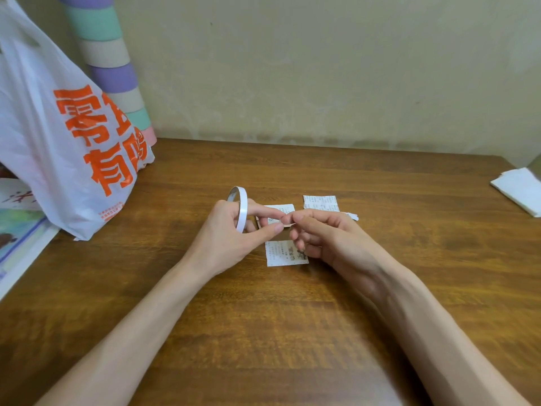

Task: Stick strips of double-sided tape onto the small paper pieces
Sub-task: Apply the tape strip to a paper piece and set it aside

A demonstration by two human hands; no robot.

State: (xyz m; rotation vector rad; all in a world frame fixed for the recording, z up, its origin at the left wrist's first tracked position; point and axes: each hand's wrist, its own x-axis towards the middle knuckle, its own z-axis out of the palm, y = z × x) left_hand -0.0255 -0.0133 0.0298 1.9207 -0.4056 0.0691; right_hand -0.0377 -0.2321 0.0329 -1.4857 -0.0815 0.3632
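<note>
- Above the middle of the tabletop (292,332), a tape roll (241,210) is gripped by the left hand (228,238), with fingers passed through the ring.
- The tape end (288,223) is pinched by the right hand (325,238), close beside the roll.
- Paper pieces (282,253) are laid flat under and just beyond both hands.
- A strip is judged to be at the point of being drawn out; no tape can be made out on any piece.
- Next, a short length must be pulled, torn off and pressed onto a piece.
</note>
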